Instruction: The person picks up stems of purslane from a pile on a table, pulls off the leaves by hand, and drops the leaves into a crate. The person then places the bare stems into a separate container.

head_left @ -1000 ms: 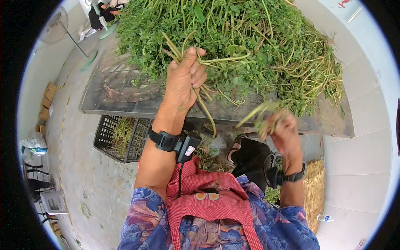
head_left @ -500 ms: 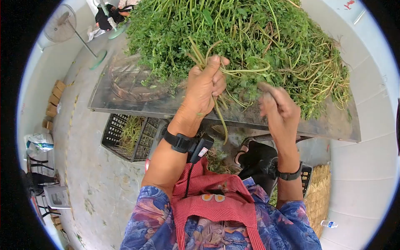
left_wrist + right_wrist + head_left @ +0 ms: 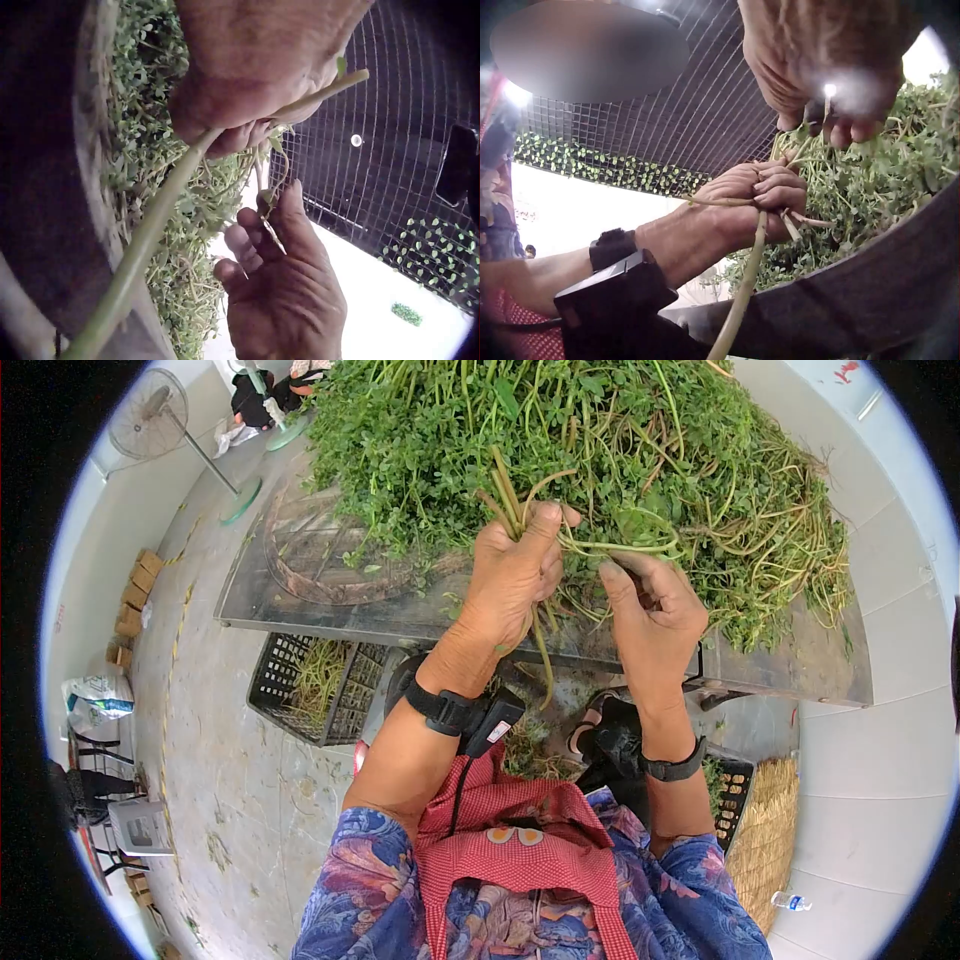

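Note:
My left hand (image 3: 512, 582) grips a small bundle of green stems (image 3: 507, 490) above the table's front edge, fingers curled round it; stem ends stick out above and below the fist. Just to its right, my right hand (image 3: 652, 622) has thumb and fingers at a thin leafy stem, which the left wrist view shows pinched between them (image 3: 271, 231). In the right wrist view the left fist (image 3: 757, 202) holds several stems, with the right hand (image 3: 832, 67) over it. Behind both hands lies a large heap of leafy greens (image 3: 600, 450).
The dark table (image 3: 400, 610) has its front edge under the hands. Below it stand a black crate (image 3: 300, 690) with stems at left and another crate (image 3: 735, 800) at right, by a woven straw bale (image 3: 765, 840). A standing fan (image 3: 150, 415) is at back left.
My right hand has come up from below the table edge to beside the left fist, and the leafy piece it held low down is gone from there. My left hand keeps its bundle, shifted right in view.

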`<act>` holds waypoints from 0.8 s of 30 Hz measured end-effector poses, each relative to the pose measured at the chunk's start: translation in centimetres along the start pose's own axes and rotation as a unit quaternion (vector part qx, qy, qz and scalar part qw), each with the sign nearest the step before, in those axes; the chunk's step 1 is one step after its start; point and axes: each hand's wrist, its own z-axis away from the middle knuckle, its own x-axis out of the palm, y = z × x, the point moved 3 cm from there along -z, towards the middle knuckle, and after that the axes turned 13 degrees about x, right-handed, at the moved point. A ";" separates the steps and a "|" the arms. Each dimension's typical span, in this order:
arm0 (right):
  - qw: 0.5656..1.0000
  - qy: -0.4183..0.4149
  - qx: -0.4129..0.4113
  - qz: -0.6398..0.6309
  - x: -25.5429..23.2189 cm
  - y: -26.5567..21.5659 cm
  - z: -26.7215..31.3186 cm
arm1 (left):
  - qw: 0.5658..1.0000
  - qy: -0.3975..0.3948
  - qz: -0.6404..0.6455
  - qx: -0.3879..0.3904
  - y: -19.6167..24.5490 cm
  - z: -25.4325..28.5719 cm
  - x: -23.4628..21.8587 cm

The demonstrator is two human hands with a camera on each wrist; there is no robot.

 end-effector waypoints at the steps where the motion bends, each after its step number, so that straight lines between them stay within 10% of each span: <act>1: 1.000 0.000 0.001 0.000 0.0 0.2 0.0 | 1.000 0.000 0.000 -0.001 -0.1 0.1 0.1; 19: 0.999 -0.023 -0.022 -0.013 0.4 0.9 0.5 | 0.998 0.003 -0.068 0.001 -1.4 0.8 1.3; 24: 0.975 -0.050 0.184 -0.116 -2.4 4.2 -1.1 | 0.997 0.036 0.053 0.052 0.3 -0.3 -0.2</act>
